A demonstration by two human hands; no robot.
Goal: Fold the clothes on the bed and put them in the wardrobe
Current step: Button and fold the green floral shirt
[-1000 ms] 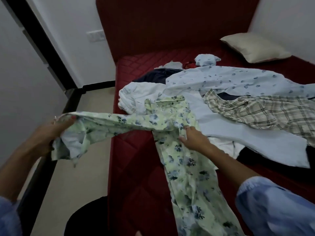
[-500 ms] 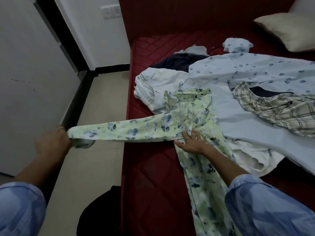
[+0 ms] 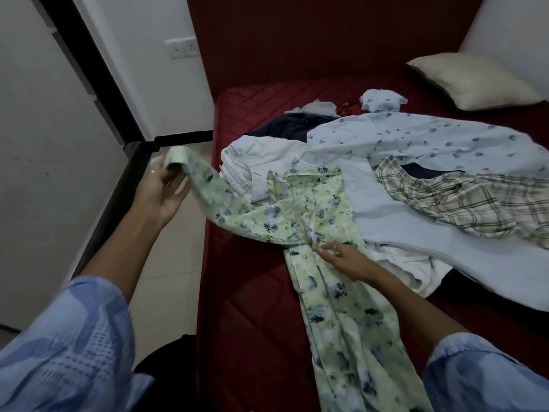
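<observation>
Pale green cotton shirt with blue floral print, held in the left hand; beyond the right hand, a beige-and-grey plaid shirt and a light-blue leaf-print garment; dark red quilted bed.

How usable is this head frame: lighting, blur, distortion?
Head view: dim and underexposed, the red bed nearly black in its folds; wide-angle bending at the wall edges; left hand slightly soft, the green floral shirt and right hand sharp enough to read.
</observation>
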